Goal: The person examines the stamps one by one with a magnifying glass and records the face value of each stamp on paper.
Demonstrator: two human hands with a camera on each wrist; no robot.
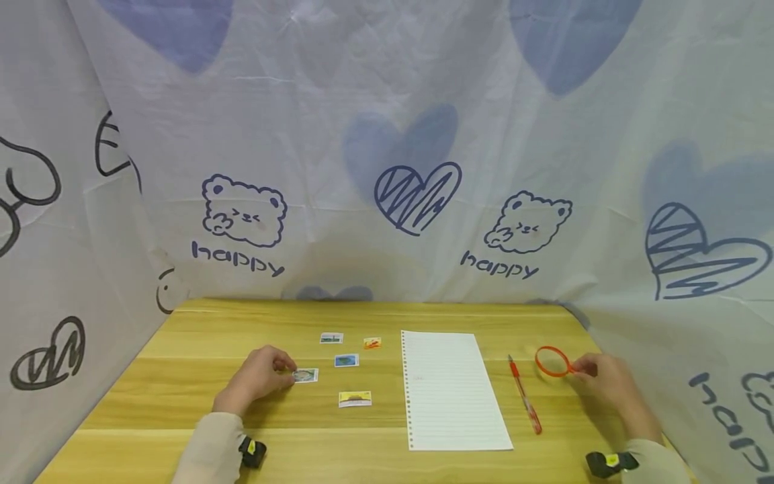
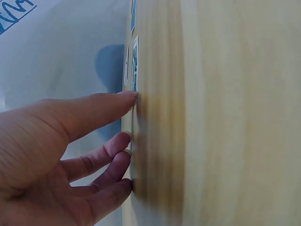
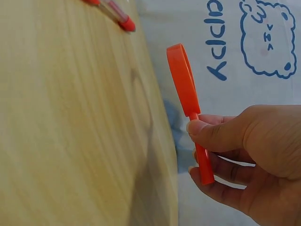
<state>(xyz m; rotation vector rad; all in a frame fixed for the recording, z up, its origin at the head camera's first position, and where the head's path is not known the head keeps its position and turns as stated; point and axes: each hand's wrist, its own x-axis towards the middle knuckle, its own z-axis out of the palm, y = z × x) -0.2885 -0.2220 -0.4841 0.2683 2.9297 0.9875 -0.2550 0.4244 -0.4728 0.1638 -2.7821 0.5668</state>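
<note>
In the head view, my left hand (image 1: pixel 261 378) rests at the left end of a green-toned postage stamp (image 1: pixel 306 375) that lies flat on the table. The left wrist view has the thumb of this hand (image 2: pixel 70 141) touching the end of the stamp (image 2: pixel 135 61), with the other fingers loosely bent against the tabletop. Over at the right, my right hand (image 1: pixel 607 383) holds a red-orange magnifying glass (image 1: pixel 551 361) by its handle. Seen from the right wrist, thumb and fingers pinch the handle, and the round rim (image 3: pixel 182 80) is raised above the table.
More stamps lie nearby: a blue one (image 1: pixel 347 360), a yellow one (image 1: pixel 355 399), a dark one (image 1: pixel 331 338) and a red-yellow one (image 1: pixel 372 343). A lined loose-leaf sheet (image 1: pixel 453 396) lies at mid-table, with a red pen (image 1: pixel 525 395) right of it. Patterned cloth (image 1: pixel 326 222) hangs behind the table.
</note>
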